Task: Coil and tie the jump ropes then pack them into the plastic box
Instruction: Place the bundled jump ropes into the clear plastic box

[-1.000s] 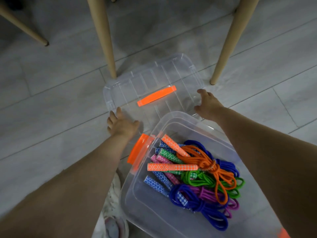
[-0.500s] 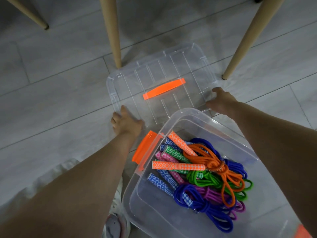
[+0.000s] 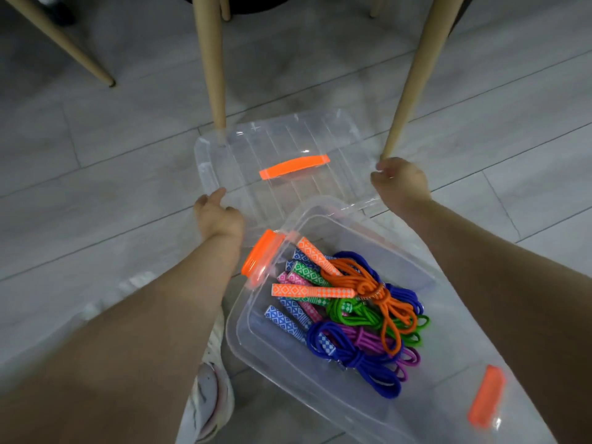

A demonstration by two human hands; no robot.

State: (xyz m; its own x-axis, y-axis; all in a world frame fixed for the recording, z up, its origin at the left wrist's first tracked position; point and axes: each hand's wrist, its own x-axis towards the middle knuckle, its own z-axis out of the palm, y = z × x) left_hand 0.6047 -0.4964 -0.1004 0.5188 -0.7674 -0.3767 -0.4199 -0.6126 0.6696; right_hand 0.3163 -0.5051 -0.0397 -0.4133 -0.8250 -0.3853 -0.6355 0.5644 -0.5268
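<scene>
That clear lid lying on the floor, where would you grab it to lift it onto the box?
Probably by its two short edges, one hand from each side. The lid is wide, flat and thin, so a two-sided hold should keep it level. The left hand and right hand are already at those edges. Its orange handle would also do for one hand.

- The left hand (image 3: 219,216) grips the near-left edge of a clear, ribbed plastic lid with an orange handle strip (image 3: 288,161), fingers curled over its rim.
- The right hand (image 3: 400,182) grips the lid's right edge, just below a pale wooden chair leg (image 3: 413,75).
- Between the forearms, nearer the body than both hands, sits a clear plastic box with orange latches (image 3: 320,379).
- Inside it lie coiled jump ropes in orange, green, purple and blue with diamond-patterned handles (image 3: 362,318).
- Below the left forearm shows a white shoe (image 3: 211,398) on grey floor tiles (image 3: 96,187).
</scene>
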